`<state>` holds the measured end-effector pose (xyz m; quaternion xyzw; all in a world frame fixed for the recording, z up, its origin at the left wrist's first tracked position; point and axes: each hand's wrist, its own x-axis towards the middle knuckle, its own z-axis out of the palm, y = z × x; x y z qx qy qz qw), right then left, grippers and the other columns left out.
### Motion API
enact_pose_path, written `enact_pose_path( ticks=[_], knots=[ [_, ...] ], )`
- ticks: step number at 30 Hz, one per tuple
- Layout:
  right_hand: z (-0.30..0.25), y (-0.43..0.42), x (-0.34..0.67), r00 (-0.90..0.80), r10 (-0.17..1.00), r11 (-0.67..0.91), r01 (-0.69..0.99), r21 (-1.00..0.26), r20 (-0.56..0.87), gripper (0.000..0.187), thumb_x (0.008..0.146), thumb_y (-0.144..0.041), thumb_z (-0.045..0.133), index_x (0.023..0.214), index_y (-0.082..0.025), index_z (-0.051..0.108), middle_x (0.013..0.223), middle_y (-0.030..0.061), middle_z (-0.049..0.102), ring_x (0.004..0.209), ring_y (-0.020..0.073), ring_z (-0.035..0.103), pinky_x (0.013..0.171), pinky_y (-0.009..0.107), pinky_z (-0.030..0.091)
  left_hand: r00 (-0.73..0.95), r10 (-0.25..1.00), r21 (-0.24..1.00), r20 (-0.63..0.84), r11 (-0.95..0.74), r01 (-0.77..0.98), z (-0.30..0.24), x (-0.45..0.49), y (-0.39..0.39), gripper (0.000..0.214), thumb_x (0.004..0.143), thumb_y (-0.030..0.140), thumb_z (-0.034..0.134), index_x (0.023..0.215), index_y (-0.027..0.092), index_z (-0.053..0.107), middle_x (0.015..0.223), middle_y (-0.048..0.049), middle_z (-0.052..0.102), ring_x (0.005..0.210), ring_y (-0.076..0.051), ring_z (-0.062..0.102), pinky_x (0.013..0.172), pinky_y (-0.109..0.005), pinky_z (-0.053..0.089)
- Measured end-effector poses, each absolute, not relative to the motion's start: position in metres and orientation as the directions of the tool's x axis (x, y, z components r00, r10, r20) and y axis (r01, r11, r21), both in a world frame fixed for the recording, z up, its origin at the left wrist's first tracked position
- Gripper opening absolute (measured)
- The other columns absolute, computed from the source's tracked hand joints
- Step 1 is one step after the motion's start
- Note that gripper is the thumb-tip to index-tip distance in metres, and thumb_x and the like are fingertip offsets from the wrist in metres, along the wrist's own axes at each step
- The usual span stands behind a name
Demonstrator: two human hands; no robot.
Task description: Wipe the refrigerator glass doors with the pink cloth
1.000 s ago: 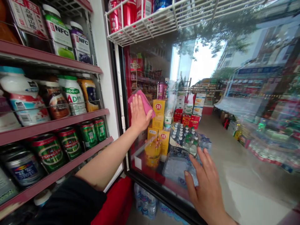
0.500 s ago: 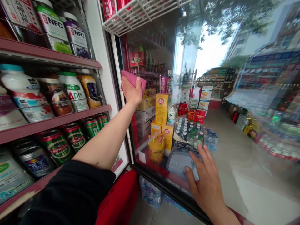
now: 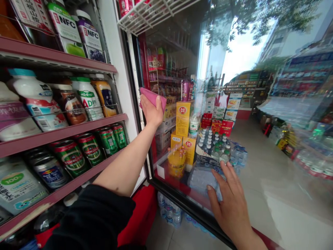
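Observation:
My left hand (image 3: 152, 113) is closed on a folded pink cloth (image 3: 148, 92), pressed to the glass near the hinge side of an open cooler door (image 3: 187, 206). The arm, in a dark sleeve, stretches up in front of the stocked shelves. Lower right, my right hand (image 3: 231, 205) has its fingers apart and holds nothing. It is at the lower part of the door glass; whether the palm touches it, I cannot tell.
At left, cooler shelves (image 3: 62, 133) carry bottles and several green beer cans (image 3: 69, 158). A white wire rack (image 3: 148, 15) juts from the door above. Through the glass show yellow boxes (image 3: 182, 119) and packed bottles. Wrapped water bottles (image 3: 169, 210) stand on the floor below.
The view has shifted slightly, so the shelves and door sit further right. My left hand with the cloth appears slightly lower on the glass. My right hand keeps nearly the same pose.

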<state>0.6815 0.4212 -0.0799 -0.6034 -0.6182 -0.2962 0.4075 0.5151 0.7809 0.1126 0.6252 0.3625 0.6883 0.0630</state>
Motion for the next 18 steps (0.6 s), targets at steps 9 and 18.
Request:
enact_pose_path(
  ticks=[9,18],
  knots=[
    [-0.082,0.417,0.680,0.064,0.505,0.095,0.987,-0.129,0.861,0.041,0.107,-0.034,0.058,0.144,-0.018,0.059,0.172,0.0205,0.044,0.162,0.0440,0.039,0.123,0.074,0.045,-0.230,0.625,0.661,0.746,-0.651,0.373,0.088,0.516,0.754,0.094,0.105,0.064,0.043,0.171,0.003,0.019,0.182,-0.0251,0.019,0.172,-0.029,0.015,0.141,-0.046,0.009],
    [-0.082,0.413,0.682,0.069,0.503,0.093,0.987,-0.133,0.862,0.041,0.107,-0.034,0.059,0.146,-0.020,0.058,0.172,0.0194,0.045,0.162,0.0440,0.039,0.123,0.074,0.045,-0.221,0.624,0.655,0.750,-0.650,0.386,0.051,0.513,0.750,0.093,0.105,0.064,0.042,0.170,0.001,0.022,0.181,-0.0273,0.021,0.173,-0.030,0.013,0.141,-0.045,0.009]
  ],
)
